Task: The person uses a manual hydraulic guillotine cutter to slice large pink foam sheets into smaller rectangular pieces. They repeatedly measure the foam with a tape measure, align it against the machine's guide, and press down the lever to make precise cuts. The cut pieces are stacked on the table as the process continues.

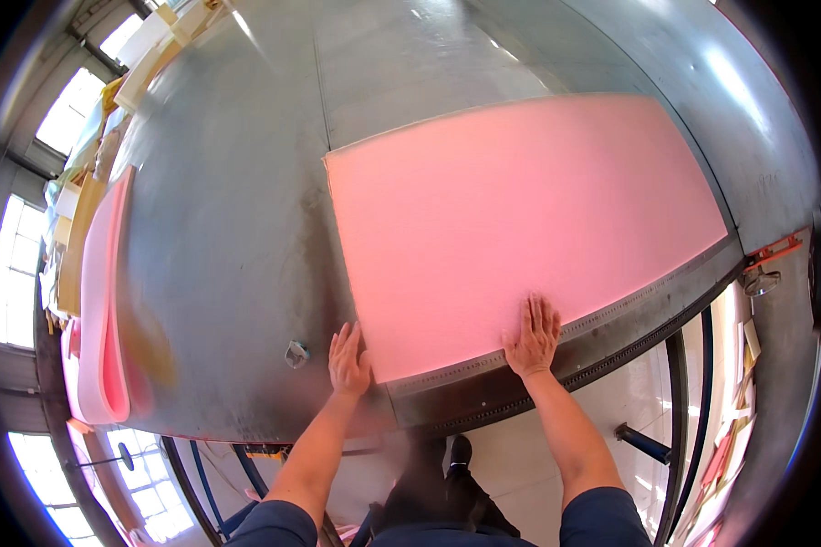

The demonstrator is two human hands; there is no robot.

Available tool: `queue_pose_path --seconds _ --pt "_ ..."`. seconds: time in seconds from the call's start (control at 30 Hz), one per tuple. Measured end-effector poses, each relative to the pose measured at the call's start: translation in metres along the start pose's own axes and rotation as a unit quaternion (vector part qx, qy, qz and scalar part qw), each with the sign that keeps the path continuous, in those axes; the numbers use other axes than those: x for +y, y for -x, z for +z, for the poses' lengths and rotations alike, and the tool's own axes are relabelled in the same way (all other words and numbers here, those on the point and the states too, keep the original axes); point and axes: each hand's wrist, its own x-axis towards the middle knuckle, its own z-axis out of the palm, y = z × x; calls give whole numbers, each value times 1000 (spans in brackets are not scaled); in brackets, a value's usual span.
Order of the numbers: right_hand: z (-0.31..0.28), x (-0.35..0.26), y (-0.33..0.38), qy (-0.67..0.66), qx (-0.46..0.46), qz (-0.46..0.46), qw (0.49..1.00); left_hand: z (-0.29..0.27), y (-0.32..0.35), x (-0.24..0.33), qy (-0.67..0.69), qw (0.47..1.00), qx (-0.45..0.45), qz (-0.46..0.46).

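Far out to the left of the left hand [349, 360], a stack of pink foam [100, 301] sits folded along the table's edge, with yellowish pieces [77, 242] behind it, seemingly parked out of the way. Just left of that hand a small metal fitting [296, 354] stands on the grey metal table [228, 228]. The left hand lies flat and open, fingers together, touching the near left corner of the big pink foam sheet [520, 228]; it grips nothing, and looks to be steadying that side edge. The sheet spreads away from both hands across the table, its near edge lined up along a metal ruler strip [602, 319] at the table's front. The right hand [533, 335] rests on the sheet near that edge, palm down, fingers spread wide, pressing rather than holding, probably to keep the foam from sliding. Beyond the right hand an orange clamp [774, 249] sits at the table's corner.
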Motion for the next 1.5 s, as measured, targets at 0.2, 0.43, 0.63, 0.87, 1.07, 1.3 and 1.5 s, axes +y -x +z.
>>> queue_pose_path --seconds 0.2,0.43,0.63,0.87,1.07,1.3,1.5 --pt "-1 1 1 -5 -3 0 1000 1 1 1 -5 1000 -1 0" --pt "-2 -2 -1 -17 -14 -3 1000 2 6 -7 -3 1000 0 -11" --pt "0 0 1 -10 -9 -2 1000 2 4 -5 0 1000 -2 -6" --pt "1 -2 2 -11 5 -10 1000 1 5 -7 2 1000 0 -4" --pt "2 -2 1 -4 15 -17 1000 1 5 -8 4 1000 -2 2" --pt "5 -3 3 7 23 -18 1000 2 7 -11 -4 1000 5 3" --pt "5 -3 2 8 43 -26 999 5 7 -15 -3 1000 14 12"
